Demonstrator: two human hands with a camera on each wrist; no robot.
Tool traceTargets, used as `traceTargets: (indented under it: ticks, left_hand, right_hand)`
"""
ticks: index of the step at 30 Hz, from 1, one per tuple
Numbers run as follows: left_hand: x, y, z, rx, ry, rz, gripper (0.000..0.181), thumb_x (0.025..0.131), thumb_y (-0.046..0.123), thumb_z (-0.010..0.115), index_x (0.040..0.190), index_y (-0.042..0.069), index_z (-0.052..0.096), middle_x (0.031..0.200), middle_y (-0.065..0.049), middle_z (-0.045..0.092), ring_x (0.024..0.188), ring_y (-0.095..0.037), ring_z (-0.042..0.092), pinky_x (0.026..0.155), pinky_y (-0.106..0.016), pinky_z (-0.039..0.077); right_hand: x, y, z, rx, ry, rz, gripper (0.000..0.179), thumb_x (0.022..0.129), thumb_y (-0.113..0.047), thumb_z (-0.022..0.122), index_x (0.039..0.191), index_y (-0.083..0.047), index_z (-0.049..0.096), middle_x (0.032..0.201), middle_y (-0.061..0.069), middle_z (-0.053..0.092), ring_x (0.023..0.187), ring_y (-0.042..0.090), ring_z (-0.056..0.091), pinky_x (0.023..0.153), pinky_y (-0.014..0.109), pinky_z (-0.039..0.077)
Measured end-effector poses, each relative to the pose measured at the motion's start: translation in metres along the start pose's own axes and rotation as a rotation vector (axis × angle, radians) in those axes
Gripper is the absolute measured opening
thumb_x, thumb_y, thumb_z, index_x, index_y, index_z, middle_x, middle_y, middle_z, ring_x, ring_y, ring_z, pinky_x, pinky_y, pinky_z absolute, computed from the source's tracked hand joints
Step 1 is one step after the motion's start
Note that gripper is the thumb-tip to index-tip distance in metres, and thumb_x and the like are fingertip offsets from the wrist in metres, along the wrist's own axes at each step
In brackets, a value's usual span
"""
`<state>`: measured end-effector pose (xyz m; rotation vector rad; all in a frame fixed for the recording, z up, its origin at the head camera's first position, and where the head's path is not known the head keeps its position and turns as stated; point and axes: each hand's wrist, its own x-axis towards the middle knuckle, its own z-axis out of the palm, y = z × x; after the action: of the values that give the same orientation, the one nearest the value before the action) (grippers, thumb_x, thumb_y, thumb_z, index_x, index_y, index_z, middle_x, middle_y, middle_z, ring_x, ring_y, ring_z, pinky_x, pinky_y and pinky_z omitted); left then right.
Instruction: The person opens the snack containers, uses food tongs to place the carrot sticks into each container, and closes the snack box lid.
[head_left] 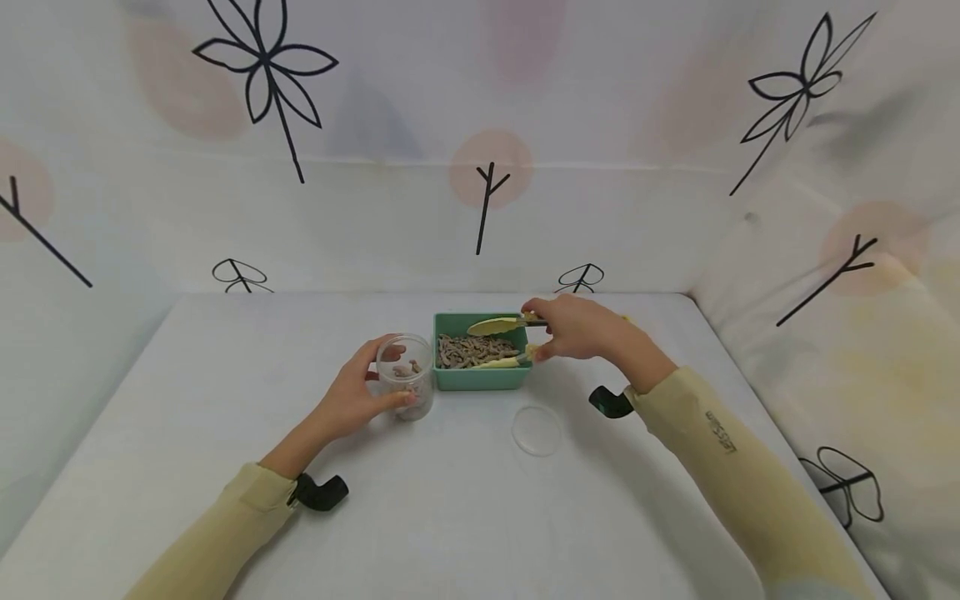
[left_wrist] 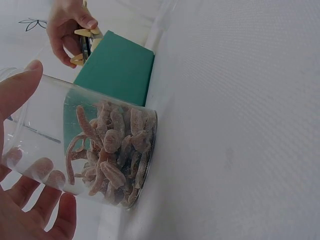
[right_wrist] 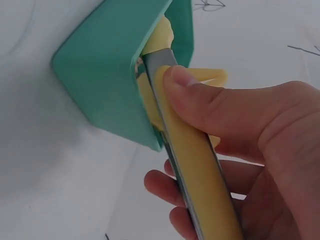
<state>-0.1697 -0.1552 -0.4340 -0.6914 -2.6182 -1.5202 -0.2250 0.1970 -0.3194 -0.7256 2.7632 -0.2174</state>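
Note:
My left hand [head_left: 360, 392] grips a clear plastic jar [head_left: 406, 375] that stands on the table, left of a green rectangular box [head_left: 480, 380]. In the left wrist view, brown, dusty, strip-like dried pieces [left_wrist: 112, 150] fill the jar's lower part. Similar pieces [head_left: 468, 351] lie inside the box. Over the box's right side, my right hand [head_left: 573, 327] holds yellow tongs [right_wrist: 192, 165] by their handles, thumb on one arm and fingers at the other. The two yellow tong heads [head_left: 492, 326] are spread apart, one low at the pieces near the front wall, the other higher toward the back.
A clear round lid [head_left: 537, 430] lies flat on the white table [head_left: 450, 517], in front of the box and to its right. Behind the table hangs a pale cloth [head_left: 390, 217] with plant drawings. A black wrist device [head_left: 611, 402] hangs below the right sleeve.

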Motion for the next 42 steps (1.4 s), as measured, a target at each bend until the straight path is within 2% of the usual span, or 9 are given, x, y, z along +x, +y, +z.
traceTargets:
  ticks: [6,11,13,17,23,28,31,36,42]
  left_hand:
    - [0.001,0.0,0.0,-0.008,0.002,-0.011,0.088,0.08,0.026,0.086,0.152,0.015,0.036,0.139,-0.008,0.051,0.126,-0.026,0.049,0.095,-0.048,0.047]
    - [0.0,0.0,0.0,-0.009,0.0,-0.023,0.089,0.08,0.027,0.087,0.151,0.015,0.036,0.14,-0.008,0.051,0.125,-0.025,0.049,0.096,-0.048,0.047]
    - [0.0,0.001,-0.001,-0.007,0.0,-0.022,0.089,0.08,0.027,0.087,0.152,0.015,0.036,0.14,-0.008,0.051,0.126,-0.025,0.048,0.096,-0.048,0.046]
    - [0.001,0.0,-0.001,-0.002,-0.002,-0.015,0.088,0.081,0.026,0.086,0.152,0.015,0.035,0.14,-0.009,0.052,0.128,-0.026,0.047,0.096,-0.048,0.046]
    - [0.0,0.001,-0.001,-0.012,-0.002,-0.017,0.088,0.081,0.025,0.086,0.152,0.015,0.035,0.139,-0.009,0.052,0.128,-0.026,0.047,0.096,-0.049,0.046]
    - [-0.001,0.001,-0.002,-0.009,-0.006,-0.012,0.088,0.081,0.024,0.086,0.152,0.015,0.035,0.138,-0.01,0.053,0.128,-0.026,0.047,0.095,-0.049,0.045]
    - [-0.003,0.002,-0.004,-0.013,0.002,-0.014,0.088,0.08,0.023,0.086,0.151,0.014,0.036,0.138,-0.01,0.053,0.127,-0.026,0.047,0.095,-0.05,0.045]
    - [-0.002,0.001,-0.005,-0.024,-0.001,-0.007,0.087,0.081,0.022,0.086,0.151,0.015,0.036,0.139,-0.011,0.053,0.128,-0.026,0.047,0.095,-0.05,0.045]
    - [0.0,-0.002,-0.001,-0.029,-0.007,-0.001,0.087,0.08,0.023,0.086,0.151,0.016,0.036,0.138,-0.009,0.054,0.128,-0.025,0.047,0.095,-0.049,0.046]
  right_hand:
    - [0.006,-0.005,0.002,-0.063,-0.044,0.016,0.082,0.084,-0.036,0.08,0.151,-0.007,0.042,0.121,0.012,0.066,0.1,0.025,0.066,0.085,0.048,0.053]
    - [0.009,-0.006,0.009,-0.096,-0.063,0.05,0.092,0.081,-0.041,0.083,0.153,-0.007,0.037,0.133,0.012,0.061,0.11,0.03,0.063,0.09,0.05,0.05]
    - [0.01,-0.008,0.01,-0.1,-0.057,0.061,0.092,0.081,-0.04,0.083,0.154,-0.007,0.037,0.14,0.012,0.056,0.116,0.031,0.06,0.093,0.051,0.049]
    - [0.012,-0.018,0.006,-0.146,-0.07,0.08,0.091,0.082,-0.04,0.081,0.155,-0.009,0.036,0.141,0.012,0.056,0.114,0.03,0.061,0.092,0.05,0.05]
    - [0.024,-0.034,0.003,-0.238,-0.11,0.046,0.081,0.088,-0.038,0.077,0.154,-0.01,0.038,0.136,0.014,0.058,0.113,0.031,0.061,0.089,0.048,0.052]
    - [0.029,-0.035,0.007,-0.225,-0.12,0.055,0.08,0.089,-0.037,0.076,0.154,-0.012,0.038,0.141,0.016,0.053,0.123,0.034,0.055,0.095,0.049,0.049]
    - [0.031,-0.03,0.01,-0.149,-0.1,0.059,0.077,0.09,-0.035,0.076,0.154,-0.014,0.039,0.143,0.015,0.052,0.127,0.035,0.051,0.097,0.05,0.047]
    - [0.034,-0.014,0.02,-0.044,-0.028,0.04,0.069,0.09,-0.034,0.076,0.151,-0.019,0.046,0.133,0.007,0.062,0.105,0.025,0.062,0.078,0.041,0.052]
    - [0.033,-0.004,0.027,-0.028,0.038,0.018,0.063,0.089,-0.034,0.076,0.146,-0.021,0.053,0.11,0.002,0.07,0.073,0.016,0.06,0.056,0.032,0.044]
